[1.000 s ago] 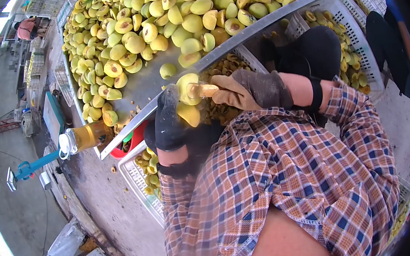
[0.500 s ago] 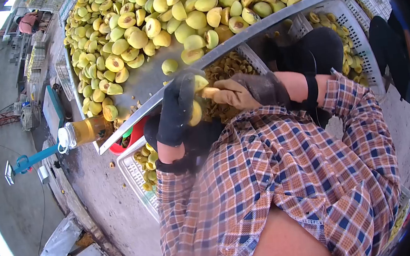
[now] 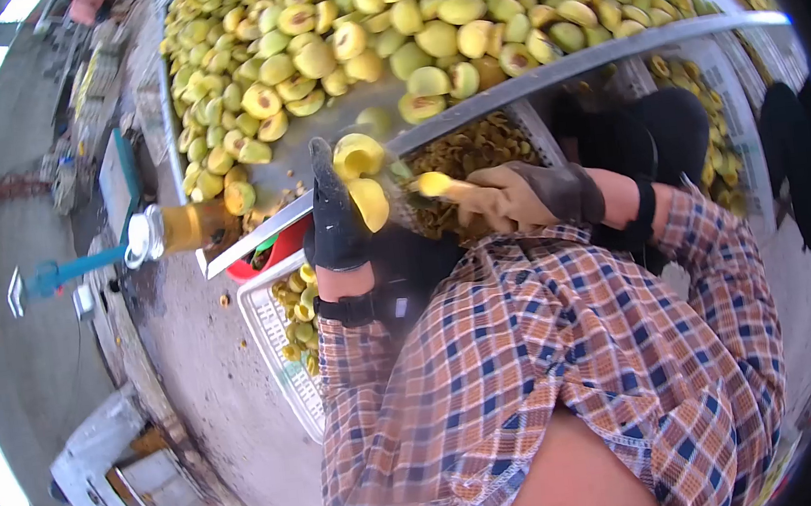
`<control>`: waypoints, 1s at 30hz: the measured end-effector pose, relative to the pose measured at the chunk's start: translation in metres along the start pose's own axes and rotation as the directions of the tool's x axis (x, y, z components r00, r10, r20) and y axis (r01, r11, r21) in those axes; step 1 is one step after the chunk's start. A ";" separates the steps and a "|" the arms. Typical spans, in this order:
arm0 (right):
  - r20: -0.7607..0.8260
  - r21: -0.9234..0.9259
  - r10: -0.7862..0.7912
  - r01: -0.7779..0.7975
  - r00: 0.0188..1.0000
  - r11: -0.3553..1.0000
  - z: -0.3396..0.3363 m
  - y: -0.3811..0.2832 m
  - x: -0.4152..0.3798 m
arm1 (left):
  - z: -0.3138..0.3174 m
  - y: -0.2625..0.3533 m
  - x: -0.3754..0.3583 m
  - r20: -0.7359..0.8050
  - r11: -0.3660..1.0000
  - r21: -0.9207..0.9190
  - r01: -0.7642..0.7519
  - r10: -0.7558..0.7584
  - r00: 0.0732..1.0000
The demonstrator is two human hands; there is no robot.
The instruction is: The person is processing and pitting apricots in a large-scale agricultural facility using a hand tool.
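My left hand (image 3: 332,216), in a black glove, grips a yellow-green fruit (image 3: 361,174) that has come apart into two halves, just below the metal table edge (image 3: 545,75). My right hand (image 3: 518,197), in a brown glove, holds a small tool (image 3: 438,185) with a yellow tip, a little to the right of the fruit. Both hands hover over a white crate of pits and scraps (image 3: 459,153). The table above carries a big heap of yellow-green fruit halves (image 3: 401,26).
A bottle of amber liquid (image 3: 180,227) lies at the table's left corner, beside a red bowl (image 3: 273,257). A white crate with fruit pieces (image 3: 282,350) stands on the concrete floor below. Another crate (image 3: 707,113) sits at right. A scale (image 3: 116,180) stands left.
The fruit has split into two separate halves in my left hand, and my right hand with the tool has drawn away to the right. The view shifted slightly right.
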State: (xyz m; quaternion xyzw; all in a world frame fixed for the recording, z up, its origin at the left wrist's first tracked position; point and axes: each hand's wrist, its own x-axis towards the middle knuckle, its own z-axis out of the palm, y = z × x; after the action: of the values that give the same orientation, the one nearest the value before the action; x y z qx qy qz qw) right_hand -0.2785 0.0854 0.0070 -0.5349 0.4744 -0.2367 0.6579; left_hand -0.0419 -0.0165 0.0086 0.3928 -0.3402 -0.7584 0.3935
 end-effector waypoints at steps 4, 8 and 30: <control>-0.279 -0.355 -0.206 0.098 0.938 0.930 -0.026 0.100 0.025 | -0.075 0.018 -0.040 -0.185 0.961 0.266 -0.080 0.133 0.974; -0.280 -0.015 0.214 -0.227 0.936 0.974 -0.043 0.051 0.011 | -0.151 0.060 -0.113 -0.167 0.394 0.913 -0.108 0.603 0.780; -0.333 0.128 0.085 -0.045 0.939 0.991 -0.013 0.038 -0.002 | -0.015 0.029 0.065 0.242 0.996 -0.022 -0.090 0.093 0.966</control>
State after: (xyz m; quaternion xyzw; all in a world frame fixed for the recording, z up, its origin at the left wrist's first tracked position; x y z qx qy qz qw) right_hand -0.2983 0.0924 -0.0278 -0.4303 0.5827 -0.3307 0.6049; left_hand -0.0445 -0.0885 0.0044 0.2790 -0.3994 -0.7835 0.3857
